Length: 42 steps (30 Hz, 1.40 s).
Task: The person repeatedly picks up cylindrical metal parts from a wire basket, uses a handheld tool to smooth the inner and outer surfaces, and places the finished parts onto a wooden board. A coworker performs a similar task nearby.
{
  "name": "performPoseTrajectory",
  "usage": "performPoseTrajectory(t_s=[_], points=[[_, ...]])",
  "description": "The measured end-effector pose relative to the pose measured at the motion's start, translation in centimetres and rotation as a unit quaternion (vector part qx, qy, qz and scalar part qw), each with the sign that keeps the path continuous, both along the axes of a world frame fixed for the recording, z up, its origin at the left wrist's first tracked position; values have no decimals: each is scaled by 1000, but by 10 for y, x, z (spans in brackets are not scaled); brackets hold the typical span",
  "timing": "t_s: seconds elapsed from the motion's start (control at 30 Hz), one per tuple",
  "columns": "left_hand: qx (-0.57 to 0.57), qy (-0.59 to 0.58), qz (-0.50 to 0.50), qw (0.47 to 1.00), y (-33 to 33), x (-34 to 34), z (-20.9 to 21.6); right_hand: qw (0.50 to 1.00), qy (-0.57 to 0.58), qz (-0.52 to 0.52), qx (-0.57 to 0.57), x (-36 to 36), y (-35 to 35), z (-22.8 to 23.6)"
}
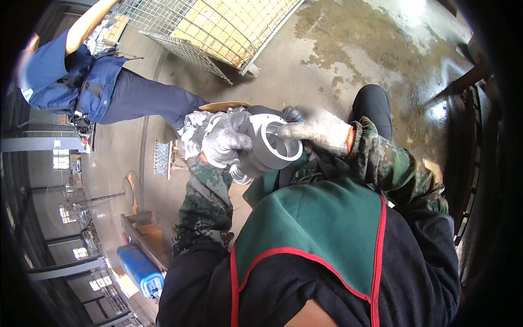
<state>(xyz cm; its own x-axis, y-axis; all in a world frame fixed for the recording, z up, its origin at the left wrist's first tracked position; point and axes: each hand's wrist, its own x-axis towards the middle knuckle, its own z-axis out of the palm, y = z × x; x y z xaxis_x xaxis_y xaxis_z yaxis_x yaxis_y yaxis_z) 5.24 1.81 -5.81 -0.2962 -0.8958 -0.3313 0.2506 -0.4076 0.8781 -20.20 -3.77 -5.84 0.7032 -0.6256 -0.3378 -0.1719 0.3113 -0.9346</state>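
A grey metal casting [257, 155] with a wide round bore sits in front of my body, its bright machined rim turned toward my right side. My left hand [227, 143], in a light knitted glove, has its fingers curled against the casting's left part. Across the bore's edge reaches my right hand [321, 132], gloved too, with a digit at the opening and the rest of its grip partly hidden. More pale metal parts [193, 133] lie heaped just left of the casting, and how they are supported is hidden.
Another person in dark blue clothes [147, 97] stands at the upper left. Beyond is a wire mesh cage [218, 32] with yellowish contents. A blue plastic drum [139, 268] lies at the lower left, near a standing fan [71, 201]. Wet patches mark the concrete floor [348, 49].
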Motion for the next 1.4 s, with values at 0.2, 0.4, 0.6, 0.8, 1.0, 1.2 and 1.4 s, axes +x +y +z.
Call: performPoseTrajectory(t_s=[0.2, 0.4, 0.6, 0.8, 1.0, 1.2, 1.4], points=[[-239, -315, 90, 914, -14, -4, -24, 976, -46, -179, -118, 9, -8, -28], [-101, -60, 202, 972, 26, -60, -57, 888, -11, -355, -292, 40, 0, -53], [-43, -3, 458, 888, -2, -67, -92, 926, 65, -212, -307, 34, 17, -40], [-101, -35, 390, 915, 6, -8, -83, 908, 123, -127, -379, 0, -6, -45], [-147, -171, 347, 910, 14, -12, -56, 877, 141, -82, -452, 4, -20, -32], [-184, -306, 324, 876, 17, -21, -45, 830, 285, 35, -477, 18, -15, -29], [-193, -391, 285, 854, 18, -19, -58, 793, 371, 141, -462, 31, -5, 7]])
